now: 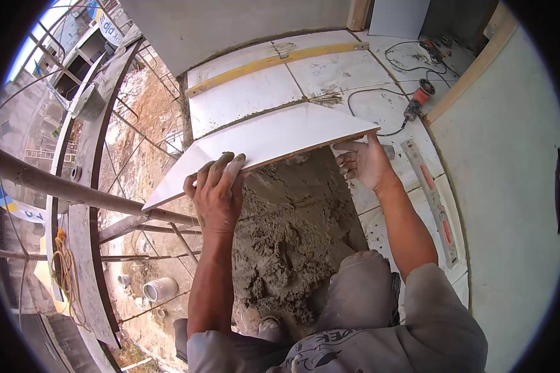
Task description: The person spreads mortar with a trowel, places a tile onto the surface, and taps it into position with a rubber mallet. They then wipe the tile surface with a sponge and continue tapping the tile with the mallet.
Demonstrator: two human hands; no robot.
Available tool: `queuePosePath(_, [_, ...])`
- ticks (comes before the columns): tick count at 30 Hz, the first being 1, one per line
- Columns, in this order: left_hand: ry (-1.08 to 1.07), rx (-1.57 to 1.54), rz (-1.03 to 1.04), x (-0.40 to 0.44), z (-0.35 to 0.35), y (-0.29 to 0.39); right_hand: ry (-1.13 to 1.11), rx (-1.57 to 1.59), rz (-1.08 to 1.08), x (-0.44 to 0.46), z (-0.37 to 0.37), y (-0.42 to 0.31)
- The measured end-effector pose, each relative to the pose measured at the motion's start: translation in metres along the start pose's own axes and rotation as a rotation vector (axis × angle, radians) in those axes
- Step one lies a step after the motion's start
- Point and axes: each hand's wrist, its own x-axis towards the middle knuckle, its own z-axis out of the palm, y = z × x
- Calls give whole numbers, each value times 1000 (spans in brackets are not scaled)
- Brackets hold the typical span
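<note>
A large white floor tile (261, 138) is tilted above the wet mortar (286, 230), its near edge raised. My left hand (216, 189) grips that near edge left of its middle, fingers over the top face and dusted with mortar. At the tile's right corner, my right hand (366, 160) holds the edge, its thumb at the corner and the other fingers curled below. The rough grey mortar bed spreads beneath the tile and in front of my knee. Part of the mortar is hidden under the tile.
Laid white tiles (242, 93) carry a yellow straightedge (277, 65). On the right lie a corded angle grinder (419, 101) and a spirit level (430, 199). A drop with scaffold pipes (93, 186) and planks borders the left; a wall (504, 161) stands right.
</note>
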Motion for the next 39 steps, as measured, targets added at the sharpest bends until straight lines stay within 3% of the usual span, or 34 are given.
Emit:
queuePosePath(2, [5,0,-8,-10,0,3,46,139,72,-7,-10,3])
queuePosePath(4, [-15,-73,-16,-23,1,6,92,198,8,-10,-10,2])
queuePosePath(7, [-40,-105,-33,-44,-2,15,241,89,46,-7,-11,-4])
queuePosePath(10, [-81,-104,-75,-63,1,15,222,-145,5,-6,-35,2])
queuePosePath(16, [-362,-103,-113,-83,-17,7,260,-211,48,-10,-61,33])
queuePosePath(19, [-286,-88,-299,-96,-27,-33,281,-308,94,-16,-68,53])
queuePosePath(22, [-83,47,-602,-155,19,-125,294,-341,104,-19,-76,75])
queuePosePath(24, [-391,-190,-1012,-191,33,-157,265,-306,100,-17,-89,94])
queuePosePath(26, [-343,-624,-1274,-239,64,-173,263,-348,64,-21,-87,103])
queuePosePath(27, [-348,-630,-1262,-249,73,-173,272,-332,145,-26,-85,105])
queuePosePath(29, [-346,-558,-1468,-264,87,-169,279,-398,139,-28,-89,114])
queuePosePath(30, [-356,-565,-1463,-274,95,-170,271,-474,139,-27,-92,119])
queuePosePath(32, [-396,-482,-1264,-279,104,-170,279,-492,157,-27,-95,129])
queuePosePath(39, [-238,-515,-1225,-280,118,-149,355,-705,220,-5,-109,136])
